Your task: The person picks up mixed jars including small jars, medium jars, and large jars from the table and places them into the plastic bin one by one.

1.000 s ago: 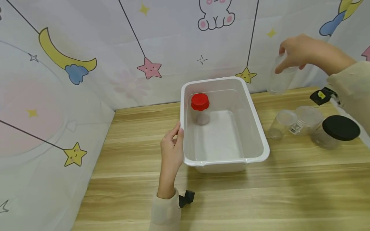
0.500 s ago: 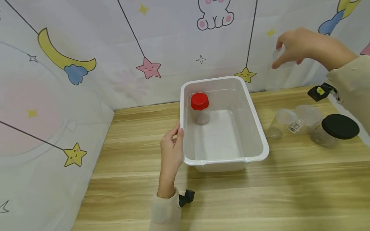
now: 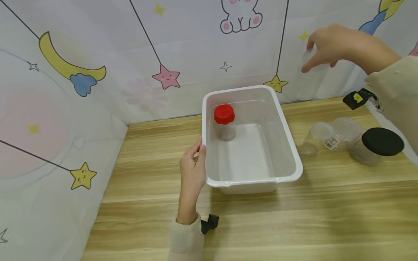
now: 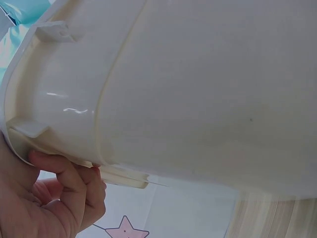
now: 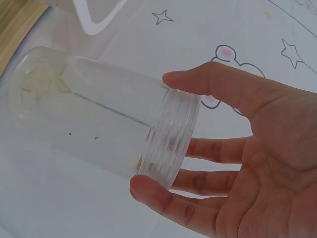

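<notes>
My left hand point(image 3: 193, 167) grips the left rim of a white plastic tub point(image 3: 251, 184), fingertips tucked under the lip in the left wrist view. Inside the tub, toward its back left corner, a clear jar with a red lid point(image 3: 224, 114) stands upright. High at the right, my right hand point(image 3: 336, 45) holds a clear plastic jar point(image 5: 89, 106) in the air in front of the curtain. Thumb and fingers pinch the ridged clear lid point(image 5: 174, 131) in the right wrist view, the jar's body hanging below. That jar is faint against the white cloth in the head view.
Right of the tub stand a slim clear jar point(image 3: 316, 137), a wider clear jar point(image 3: 346, 132) with a barcode label and a jar with a black lid point(image 3: 382, 142). A printed curtain point(image 3: 189, 47) closes off the back of the wooden table point(image 3: 156, 203).
My right hand has risen and shifted slightly left with the clear jar. My left hand keeps its grip on the tub rim. The whole head view has drifted a little.
</notes>
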Motion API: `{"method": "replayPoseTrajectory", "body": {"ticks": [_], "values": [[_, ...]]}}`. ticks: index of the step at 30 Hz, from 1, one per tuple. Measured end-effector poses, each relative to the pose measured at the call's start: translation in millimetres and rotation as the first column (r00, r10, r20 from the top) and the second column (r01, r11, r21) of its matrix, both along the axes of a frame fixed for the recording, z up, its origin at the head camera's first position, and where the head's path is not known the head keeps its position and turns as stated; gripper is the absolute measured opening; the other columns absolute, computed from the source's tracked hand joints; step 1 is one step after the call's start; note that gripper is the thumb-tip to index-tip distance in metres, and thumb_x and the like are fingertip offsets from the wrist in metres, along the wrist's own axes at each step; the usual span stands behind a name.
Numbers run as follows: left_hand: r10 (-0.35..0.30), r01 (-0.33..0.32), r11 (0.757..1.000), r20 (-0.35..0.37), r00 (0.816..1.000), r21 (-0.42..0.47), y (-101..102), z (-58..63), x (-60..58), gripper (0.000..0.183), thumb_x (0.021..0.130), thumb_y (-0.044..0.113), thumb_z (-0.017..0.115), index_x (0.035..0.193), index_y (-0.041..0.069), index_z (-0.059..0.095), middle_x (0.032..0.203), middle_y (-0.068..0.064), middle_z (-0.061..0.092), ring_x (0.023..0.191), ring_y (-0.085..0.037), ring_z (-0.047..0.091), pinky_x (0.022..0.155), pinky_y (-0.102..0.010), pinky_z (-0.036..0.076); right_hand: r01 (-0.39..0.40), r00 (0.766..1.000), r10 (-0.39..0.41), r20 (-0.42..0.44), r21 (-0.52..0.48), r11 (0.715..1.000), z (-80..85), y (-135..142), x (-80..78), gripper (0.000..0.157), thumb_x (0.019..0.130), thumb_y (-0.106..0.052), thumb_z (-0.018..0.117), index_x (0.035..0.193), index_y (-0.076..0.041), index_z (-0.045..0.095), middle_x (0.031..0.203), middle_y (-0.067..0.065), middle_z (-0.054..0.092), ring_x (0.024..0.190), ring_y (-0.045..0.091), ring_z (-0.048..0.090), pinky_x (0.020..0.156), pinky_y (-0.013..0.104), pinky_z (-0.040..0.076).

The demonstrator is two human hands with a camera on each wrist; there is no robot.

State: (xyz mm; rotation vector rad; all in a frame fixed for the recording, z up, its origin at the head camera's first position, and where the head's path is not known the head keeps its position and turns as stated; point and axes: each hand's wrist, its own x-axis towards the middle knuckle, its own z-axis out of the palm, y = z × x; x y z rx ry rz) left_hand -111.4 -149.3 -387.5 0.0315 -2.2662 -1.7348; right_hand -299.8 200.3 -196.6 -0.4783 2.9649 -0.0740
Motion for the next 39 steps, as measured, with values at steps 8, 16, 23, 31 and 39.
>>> {"method": "replayPoseTrajectory", "body": {"ticks": [8,16,23,31,39], "values": [[0.007,-0.007,1.000,0.007,1.000,0.002,-0.6,-0.1,2.2,0.038,0.103,0.015,0.055,0.139,0.001,0.057,0.112,-0.020,0.064,0.088,-0.039,0.072,0.072,-0.049,0.060,-0.013,1.000,0.013,-0.008,-0.002,1.000,4.6,-8.5,0.7,0.072,0.088,-0.033,0.074,0.124,0.021,0.043,0.119,0.043,0.044,0.058,0.027,0.061,0.053,0.036,0.057],[-0.007,0.007,1.000,0.009,1.000,-0.007,-0.9,-0.7,2.1,0.039,0.104,0.018,0.054,0.140,0.001,0.056,0.112,-0.020,0.064,0.089,-0.038,0.072,0.072,-0.047,0.060,-0.004,1.000,0.004,-0.027,-0.019,1.000,4.1,-10.3,0.9,0.070,0.087,-0.032,0.075,0.123,0.020,0.044,0.111,0.041,0.049,0.060,0.029,0.061,0.054,0.038,0.058],[-0.002,0.002,1.000,0.012,1.000,-0.006,0.2,-0.1,2.1,0.039,0.104,0.017,0.055,0.139,0.001,0.056,0.112,-0.020,0.064,0.089,-0.038,0.072,0.072,-0.047,0.060,-0.003,1.000,0.002,-0.024,-0.020,1.000,7.2,-13.8,2.0,0.071,0.089,-0.033,0.074,0.127,0.019,0.043,0.120,0.042,0.044,0.064,0.032,0.064,0.061,0.043,0.060],[-0.010,0.010,1.000,0.026,1.000,0.002,0.0,0.3,2.9,0.040,0.104,0.018,0.054,0.141,0.002,0.055,0.115,-0.019,0.063,0.090,-0.039,0.072,0.072,-0.045,0.061,-0.009,1.000,0.008,-0.014,-0.028,1.000,10.3,-19.4,3.0,0.071,0.089,-0.035,0.073,0.129,0.017,0.043,0.122,0.041,0.045,0.066,0.032,0.065,0.068,0.048,0.060],[0.004,-0.004,1.000,0.022,1.000,-0.011,-0.7,1.2,3.6,0.039,0.104,0.018,0.054,0.140,0.003,0.056,0.113,-0.019,0.064,0.088,-0.037,0.072,0.071,-0.045,0.061,-0.051,0.998,0.048,-0.037,-0.060,0.997,13.3,-31.6,3.1,0.071,0.089,-0.036,0.073,0.130,0.015,0.045,0.123,0.039,0.047,0.068,0.033,0.066,0.068,0.047,0.060]]}}
